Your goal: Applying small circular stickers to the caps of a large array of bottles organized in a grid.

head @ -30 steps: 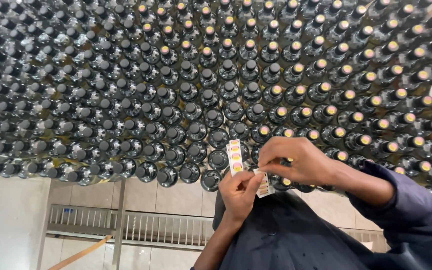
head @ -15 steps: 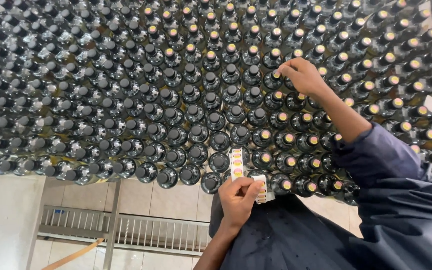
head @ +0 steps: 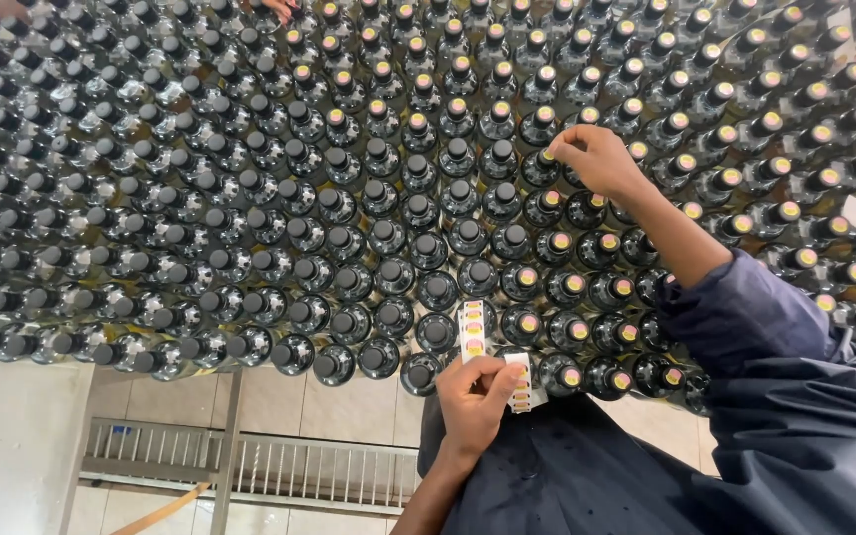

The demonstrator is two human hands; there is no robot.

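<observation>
While the bottles fill nearly the whole view in tight rows, seen from above by their caps, they fall into two kinds: black-capped ones to the left and middle, and ones on the right whose caps already carry a round yellow-and-pink sticker. What the dark glass holds cannot be told from here. Below them a metal rack runs along the tiled floor.

Stickering looks to be the step in hand, near the border between the two kinds. The right hand reaches far into the rows, fingertips pinched together on a cap; whether a sticker sits under them is hidden. The left hand stays near the body, thumb and fingers pinching a strip of the same stickers, just over the nearest row. Judging by this, the next bare cap calls for peeling one sticker off the strip and pressing it centred.
</observation>
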